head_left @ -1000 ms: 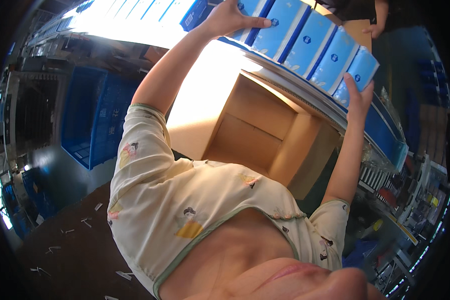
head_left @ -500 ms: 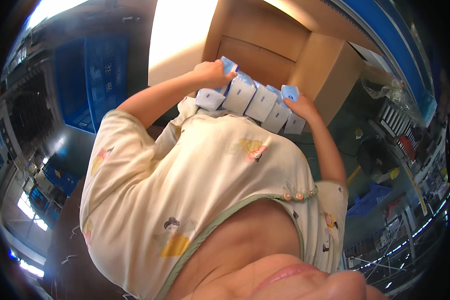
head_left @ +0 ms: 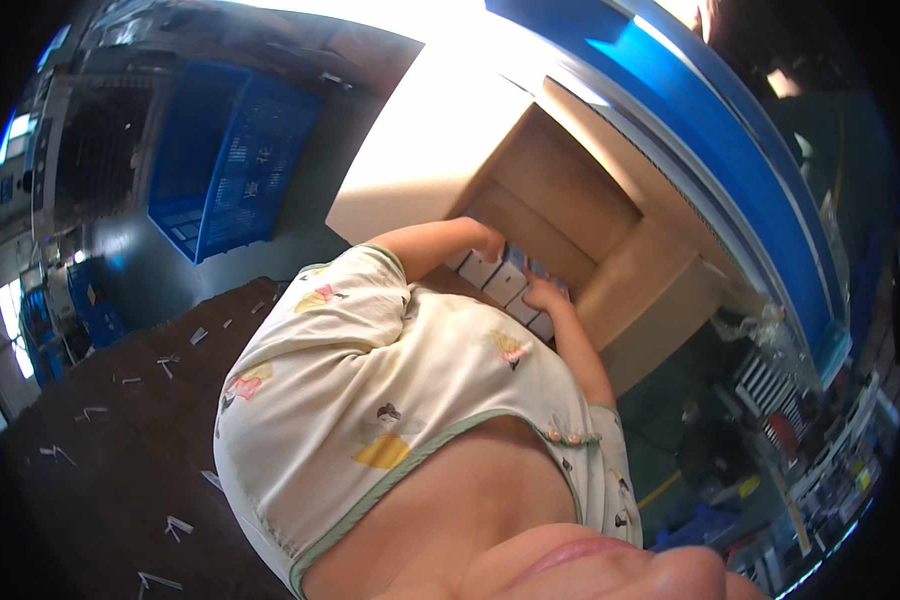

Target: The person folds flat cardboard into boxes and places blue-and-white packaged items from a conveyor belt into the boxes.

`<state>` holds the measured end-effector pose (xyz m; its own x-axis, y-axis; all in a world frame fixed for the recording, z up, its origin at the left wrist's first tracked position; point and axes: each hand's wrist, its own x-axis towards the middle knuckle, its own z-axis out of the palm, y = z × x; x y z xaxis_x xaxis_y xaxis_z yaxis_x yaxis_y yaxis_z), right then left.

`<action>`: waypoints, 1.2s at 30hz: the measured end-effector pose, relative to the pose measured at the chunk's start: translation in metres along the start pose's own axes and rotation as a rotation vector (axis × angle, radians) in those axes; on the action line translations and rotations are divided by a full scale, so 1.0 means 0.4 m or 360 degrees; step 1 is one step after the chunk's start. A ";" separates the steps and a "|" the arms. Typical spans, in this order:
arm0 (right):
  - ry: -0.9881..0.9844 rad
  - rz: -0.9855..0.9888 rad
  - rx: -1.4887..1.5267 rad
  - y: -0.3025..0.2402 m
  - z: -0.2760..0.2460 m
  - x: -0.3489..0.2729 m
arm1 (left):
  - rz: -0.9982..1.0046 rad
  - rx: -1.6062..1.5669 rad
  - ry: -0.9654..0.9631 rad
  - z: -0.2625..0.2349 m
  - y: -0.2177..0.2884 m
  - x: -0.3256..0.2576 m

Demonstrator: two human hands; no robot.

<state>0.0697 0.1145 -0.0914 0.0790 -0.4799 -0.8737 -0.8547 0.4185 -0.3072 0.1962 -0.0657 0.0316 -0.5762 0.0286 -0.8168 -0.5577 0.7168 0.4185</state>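
Note:
A row of several small white-and-blue packets [head_left: 510, 284] is down inside a large open cardboard carton [head_left: 610, 215], close to its near side. My left hand [head_left: 488, 243] is closed at the left end of the row, its fingertips partly hidden. Around the right end my right hand [head_left: 544, 292] is closed too, thumb and fingers against the packets. My body and the carton's near wall hide the lower part of the row.
Along the carton's far right runs a long blue panel [head_left: 710, 130]. To the left stands a blue plastic crate [head_left: 238, 170]. A brown surface [head_left: 110, 350] strewn with white scraps lies at lower left. Clear plastic wrap [head_left: 755, 328] hangs at the right.
Both hands have carried the row of packets from in front of my chest forward and down into the carton. My view has shifted, showing more of the brown surface and blue panel.

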 end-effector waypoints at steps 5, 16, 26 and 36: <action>0.0567 -0.0182 0.0705 0.037 -0.075 -0.123 | 0.0914 -0.1189 0.1135 -0.332 -0.056 -0.339; 0.0843 -0.0292 0.1129 -0.110 -0.215 -0.301 | -0.0733 0.0099 0.2691 -0.520 -0.321 -0.378; 0.1201 -0.0407 0.0951 -0.236 -0.440 -0.547 | -0.0034 -0.0795 0.2790 -0.646 -0.604 -0.406; 0.2073 -0.0073 0.0650 -0.046 -0.906 -0.442 | -0.0017 -0.0259 0.2025 -0.719 -0.254 -0.307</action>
<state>-0.1147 -0.0877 0.2054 -0.6276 -0.7765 0.0556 -0.6354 0.4697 -0.6130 0.1518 -0.3422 0.2035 -0.6834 -0.7239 0.0947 -0.5802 0.6172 0.5315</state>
